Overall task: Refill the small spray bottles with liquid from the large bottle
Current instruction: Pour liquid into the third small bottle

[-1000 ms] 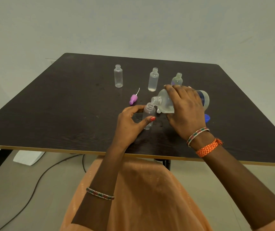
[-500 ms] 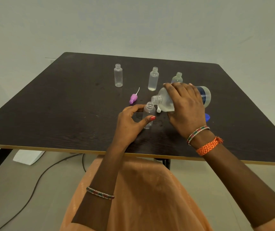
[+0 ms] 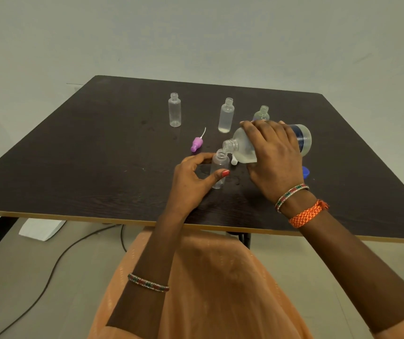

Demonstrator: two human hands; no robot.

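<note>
My right hand (image 3: 275, 157) wraps around the large bottle (image 3: 245, 149) — tipped nearly on its side, frosted and clear, a little liquid pooled low in its shoulder, a dark blue label at the far end. Its open mouth sits just above the neck of the small bottle (image 3: 219, 171), which stands upright near the front of the dark bench (image 3: 86, 155). My left hand (image 3: 193, 178) pinches that small bottle between thumb and fingers — clear plastic, uncapped. Three more small bottles (image 3: 174, 110) stand open further back, and a purple spray cap (image 3: 197, 143) lies beside them.
</note>
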